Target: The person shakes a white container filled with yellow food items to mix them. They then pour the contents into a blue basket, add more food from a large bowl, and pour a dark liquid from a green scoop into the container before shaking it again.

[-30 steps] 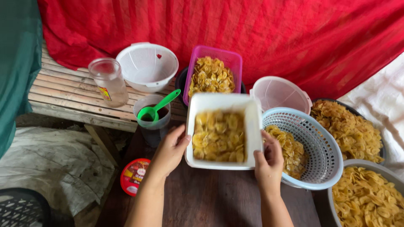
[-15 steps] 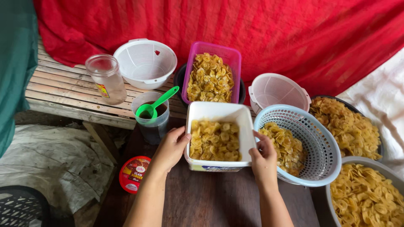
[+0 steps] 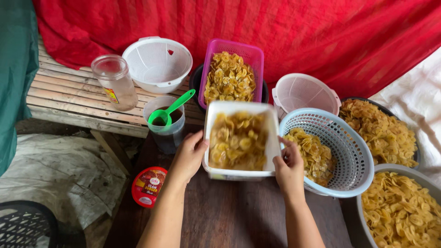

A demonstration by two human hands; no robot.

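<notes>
**Head view: white tub of chips held in both hands, blurred by motion**

Head camera, looking down. The left hand clasps the near-left wall of a white rectangular tub; the right hand clasps its near-right corner, fingers wrapped over the rim. Both hands are closed on the tub. It sits between them, over the dark wooden surface, and is filled with yellow chips.

Change: half a second ago the tub and its contents were sharp; now they are smeared while everything around stays crisp, and the far rim has shifted slightly to the right. This reads as the tub being shaken or tossed to turn the chips, probably mid-stroke.

Just left of the left hand stands a clear cup holding a green scoop; nearer the wrist lies a red round lid. Touching the right hand's far side is a pale blue basket, partly filled with chips. Beyond the tub sit a pink basket of chips, two white strainers and a glass jar.
</notes>
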